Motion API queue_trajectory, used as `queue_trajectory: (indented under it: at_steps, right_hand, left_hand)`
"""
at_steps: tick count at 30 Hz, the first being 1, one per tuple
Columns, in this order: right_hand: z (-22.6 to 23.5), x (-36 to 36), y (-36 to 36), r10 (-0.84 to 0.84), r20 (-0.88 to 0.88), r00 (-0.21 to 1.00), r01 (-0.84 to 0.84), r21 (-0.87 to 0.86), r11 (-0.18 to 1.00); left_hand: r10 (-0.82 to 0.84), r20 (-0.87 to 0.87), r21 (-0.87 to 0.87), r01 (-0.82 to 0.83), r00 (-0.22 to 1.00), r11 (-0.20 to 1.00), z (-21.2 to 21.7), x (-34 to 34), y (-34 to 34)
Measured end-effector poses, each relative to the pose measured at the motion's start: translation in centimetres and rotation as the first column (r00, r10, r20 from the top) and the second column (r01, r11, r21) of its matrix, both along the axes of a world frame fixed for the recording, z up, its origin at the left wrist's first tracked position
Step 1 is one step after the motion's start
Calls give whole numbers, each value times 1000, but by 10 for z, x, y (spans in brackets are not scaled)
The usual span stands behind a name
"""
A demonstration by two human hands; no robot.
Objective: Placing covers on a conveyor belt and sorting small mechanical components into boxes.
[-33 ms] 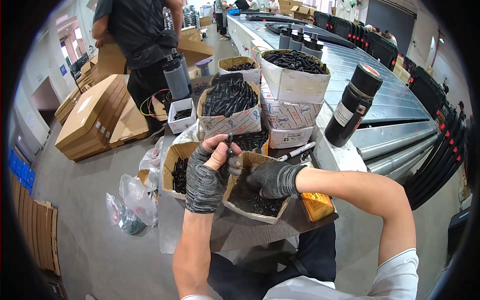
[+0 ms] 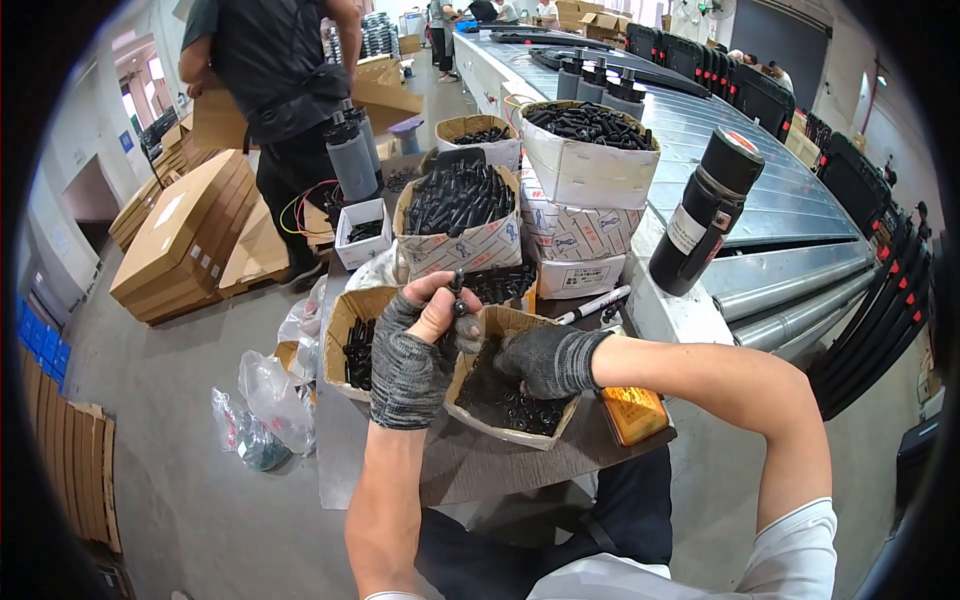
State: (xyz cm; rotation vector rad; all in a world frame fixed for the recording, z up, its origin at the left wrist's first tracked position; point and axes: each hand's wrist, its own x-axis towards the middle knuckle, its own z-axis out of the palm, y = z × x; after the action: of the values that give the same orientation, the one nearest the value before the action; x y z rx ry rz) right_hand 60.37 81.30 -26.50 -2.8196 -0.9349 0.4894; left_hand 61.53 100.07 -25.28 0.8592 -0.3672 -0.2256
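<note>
My left hand (image 2: 415, 350), in a grey fingerless knit glove, is closed with thumb and fingers round a small black bolt-like part (image 2: 459, 290). It holds the part upright above the near boxes. My right hand (image 2: 550, 361), gloved the same way, reaches down into an open cardboard box (image 2: 548, 441) of small black ring-shaped pieces (image 2: 520, 408). Its fingertips are hidden among the pieces and behind the hand. Left of that box, partly behind my left hand, stands another box (image 2: 338, 335) with black rod-like parts (image 2: 359, 352).
Behind my hands stand a box of black parts (image 2: 460, 195), a stacked white box (image 2: 590, 175) and a small white box (image 2: 363, 243). A black bottle (image 2: 707, 210) stands beside the roller conveyor (image 2: 800, 305). An orange-yellow case (image 2: 636, 413) lies right. Another person (image 2: 275, 80) stands beyond cartons (image 2: 185, 240).
The person in the back left has shifted slightly, with one foot now showing further forward. My two hands and the part in my left hand look almost the same.
</note>
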Motion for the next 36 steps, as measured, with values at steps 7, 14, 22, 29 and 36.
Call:
queue_trajectory:
  at_steps: [7,14,22,29,36]
  right_hand:
    - [38,-8,-6,30,53,998,-38,141,989]
    - [21,-14,-4,277,79,958,-287,181,941]
    - [-11,-8,11,278,96,956,-294,295,909]
    - [-2,-1,0,291,30,956,-280,376,883]
    - [26,-10,-13,94,-338,937,82,472,878]
  left_hand:
    - [36,25,-12,-36,999,999,-2,1,5]
    - [84,54,48,-86,995,995,7,-6,7]
    - [71,95,123,-82,993,989,4,-5,4]
    - [71,101,128,-83,992,988,2,-3,2]
    - [54,41,152,-60,998,987,-1,-3,1]
